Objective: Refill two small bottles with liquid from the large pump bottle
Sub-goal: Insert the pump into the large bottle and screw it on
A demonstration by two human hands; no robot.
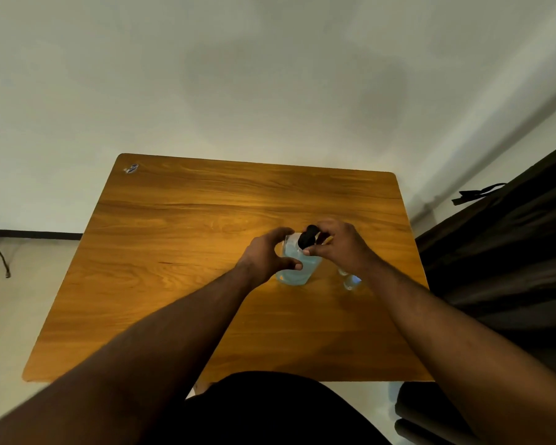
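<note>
The large pump bottle (294,271), clear with pale blue liquid and a black pump head (307,239), stands on the wooden table (174,239) right of centre. My left hand (267,252) wraps around the bottle's left side. Over the pump head, my right hand (337,245) has its fingers closed on the black top. A small clear bottle (351,281) stands just right of the large one, partly hidden under my right wrist. A second small bottle seems to sit behind it, mostly covered.
A small sticker (131,168) lies at the table's far left corner. Dark fabric (511,245) hangs close along the table's right side. A pale wall stands behind the table, and a cable (0,255) trails on the floor at left.
</note>
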